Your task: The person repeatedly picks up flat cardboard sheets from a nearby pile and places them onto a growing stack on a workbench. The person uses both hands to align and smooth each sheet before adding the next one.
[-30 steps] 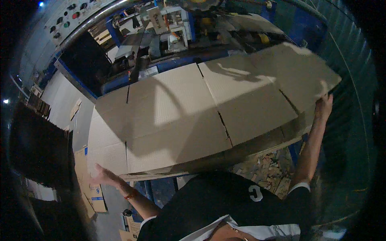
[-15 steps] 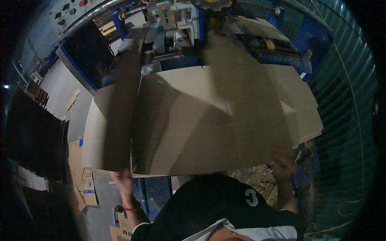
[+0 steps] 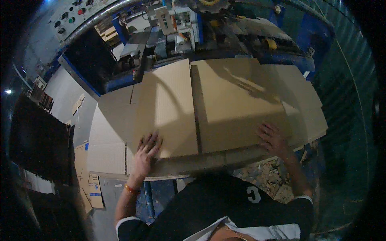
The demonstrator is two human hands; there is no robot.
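Observation:
A wide brown cardboard sheet [image 3: 106,150] lies in front of me. On top of it rest two panels, a left panel [image 3: 171,106] and a right panel [image 3: 237,104], with a narrow dark gap between them. My left hand [image 3: 149,148] lies with spread fingers on the near left corner of the left panel. Near the right panel's near right corner, my right hand [image 3: 271,138] rests with its fingers apart. Neither hand grips anything. The undersides of the panels are hidden.
Beyond the cardboard stands a blue-framed machine [image 3: 177,36] with rollers and metal parts. A control panel [image 3: 72,18] with coloured buttons is at the far left. Cardboard scraps [image 3: 267,178] lie below the near right edge. A green corrugated wall [image 3: 345,120] runs along the right.
Two large cardboard panels, blurred and standing over the sheet before, now lie folded inward on it. Both hands have moved from the near edge onto the panels.

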